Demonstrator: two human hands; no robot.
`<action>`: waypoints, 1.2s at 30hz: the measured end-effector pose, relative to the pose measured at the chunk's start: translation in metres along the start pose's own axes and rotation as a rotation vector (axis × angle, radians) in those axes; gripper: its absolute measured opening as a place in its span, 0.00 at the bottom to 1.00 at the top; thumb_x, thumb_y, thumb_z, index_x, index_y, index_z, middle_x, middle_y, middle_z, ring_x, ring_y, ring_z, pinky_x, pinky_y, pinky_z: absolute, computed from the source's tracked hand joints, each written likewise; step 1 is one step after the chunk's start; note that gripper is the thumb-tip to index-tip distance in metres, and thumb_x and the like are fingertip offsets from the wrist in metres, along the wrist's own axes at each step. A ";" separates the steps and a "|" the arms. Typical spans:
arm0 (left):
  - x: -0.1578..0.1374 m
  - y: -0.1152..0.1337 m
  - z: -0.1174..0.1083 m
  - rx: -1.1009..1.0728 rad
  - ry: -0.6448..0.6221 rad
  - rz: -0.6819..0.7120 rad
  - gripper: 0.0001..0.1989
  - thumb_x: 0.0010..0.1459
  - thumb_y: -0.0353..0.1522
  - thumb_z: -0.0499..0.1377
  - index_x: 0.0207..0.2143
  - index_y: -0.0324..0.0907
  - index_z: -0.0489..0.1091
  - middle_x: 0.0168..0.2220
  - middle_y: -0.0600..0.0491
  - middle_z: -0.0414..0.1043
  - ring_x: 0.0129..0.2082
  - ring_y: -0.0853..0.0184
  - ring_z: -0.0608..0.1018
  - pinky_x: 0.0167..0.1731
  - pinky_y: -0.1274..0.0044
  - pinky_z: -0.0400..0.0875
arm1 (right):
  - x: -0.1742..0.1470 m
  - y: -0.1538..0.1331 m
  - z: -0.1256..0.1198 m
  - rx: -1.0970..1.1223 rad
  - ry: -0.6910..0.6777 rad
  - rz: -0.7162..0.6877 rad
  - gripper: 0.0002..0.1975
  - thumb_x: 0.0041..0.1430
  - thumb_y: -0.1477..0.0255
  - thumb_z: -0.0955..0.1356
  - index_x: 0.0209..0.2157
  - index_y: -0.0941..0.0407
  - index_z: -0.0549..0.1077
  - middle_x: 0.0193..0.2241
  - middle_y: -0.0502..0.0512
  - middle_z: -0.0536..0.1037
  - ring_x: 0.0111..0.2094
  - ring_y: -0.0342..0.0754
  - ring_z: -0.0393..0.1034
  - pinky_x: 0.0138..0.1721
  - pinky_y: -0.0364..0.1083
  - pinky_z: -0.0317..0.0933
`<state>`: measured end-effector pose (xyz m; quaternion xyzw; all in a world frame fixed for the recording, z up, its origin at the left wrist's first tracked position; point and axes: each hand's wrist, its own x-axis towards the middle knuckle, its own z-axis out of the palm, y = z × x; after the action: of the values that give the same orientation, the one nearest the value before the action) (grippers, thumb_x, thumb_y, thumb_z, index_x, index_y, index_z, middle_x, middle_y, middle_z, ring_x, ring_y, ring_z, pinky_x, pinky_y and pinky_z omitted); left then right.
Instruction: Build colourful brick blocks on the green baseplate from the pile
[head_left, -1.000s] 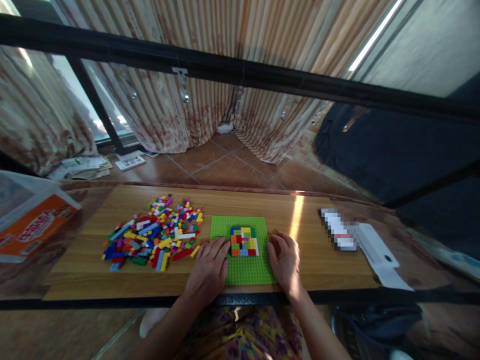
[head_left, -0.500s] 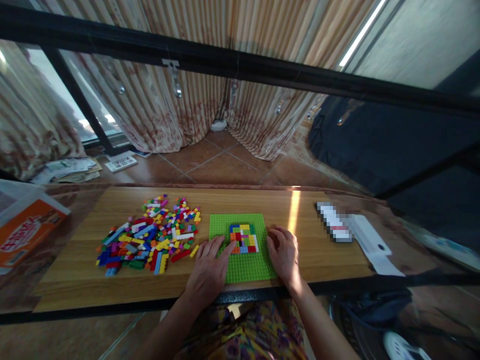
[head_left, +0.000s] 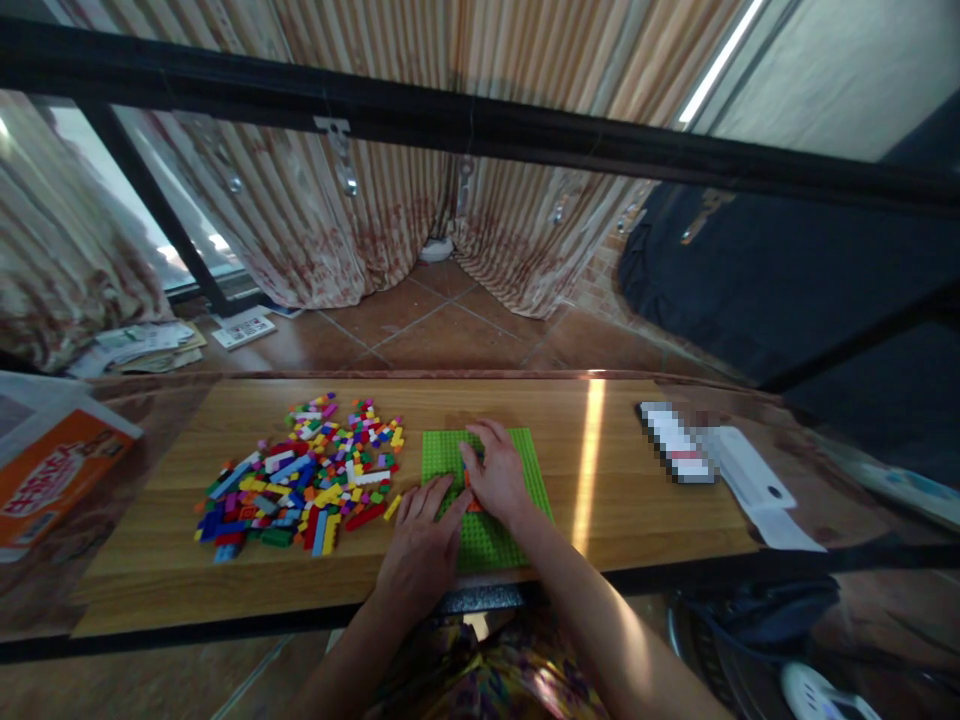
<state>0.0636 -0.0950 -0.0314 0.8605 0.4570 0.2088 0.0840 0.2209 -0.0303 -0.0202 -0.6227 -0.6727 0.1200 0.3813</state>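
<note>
A green baseplate (head_left: pixel 491 552) lies on the wooden table in front of me. On it is a patch of toy building bricks (head_left: pixel 472 493), mostly covered by my right hand (head_left: pixel 499 478); only a bit of orange shows. That hand rests over the bricks, its thumb and fingers apart. I cannot see anything held in it. My left hand (head_left: pixel 421 535) lies low over the plate's left edge, fingers stretched out, with its thumb reaching toward the bricks. Just left of its fingers is a loose yellow brick (head_left: pixel 392 508).
A big heap of loose coloured bricks (head_left: pixel 300 490) spreads over the table's left side. Farther left stands an orange and white box (head_left: pixel 64 470). A phone-like, pixelated object (head_left: pixel 679 445) and a white card-like piece (head_left: pixel 750 470) lie at the right. A dark bar (head_left: pixel 480 130) crosses above.
My right hand has moved left from the plate's right edge onto the bricks, hiding most of them. My left hand has stayed nearly in place. The view has shifted slightly.
</note>
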 end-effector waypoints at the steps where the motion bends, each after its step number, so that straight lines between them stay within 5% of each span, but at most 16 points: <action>1: 0.000 0.000 0.000 -0.003 -0.009 -0.002 0.25 0.62 0.27 0.52 0.61 0.48 0.65 0.59 0.44 0.66 0.58 0.53 0.68 0.56 0.57 0.65 | -0.001 0.001 0.000 0.008 0.006 0.003 0.14 0.64 0.69 0.63 0.48 0.58 0.74 0.49 0.63 0.74 0.51 0.52 0.69 0.56 0.52 0.63; 16: -0.001 0.003 -0.001 -0.035 0.001 -0.033 0.21 0.62 0.25 0.51 0.56 0.48 0.69 0.58 0.45 0.66 0.59 0.53 0.67 0.56 0.55 0.65 | 0.000 -0.001 0.002 -0.240 -0.175 -0.015 0.15 0.66 0.75 0.58 0.44 0.57 0.74 0.39 0.60 0.77 0.42 0.54 0.69 0.47 0.52 0.61; 36: -0.001 0.004 0.000 -0.026 -0.020 -0.039 0.24 0.61 0.26 0.52 0.59 0.47 0.67 0.59 0.44 0.66 0.59 0.54 0.67 0.58 0.57 0.62 | 0.000 0.003 0.003 -0.175 -0.144 -0.043 0.13 0.66 0.74 0.60 0.39 0.55 0.76 0.37 0.58 0.77 0.41 0.51 0.70 0.45 0.49 0.62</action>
<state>0.0660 -0.0982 -0.0300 0.8524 0.4699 0.2044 0.1039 0.2213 -0.0291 -0.0242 -0.6286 -0.7196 0.0972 0.2787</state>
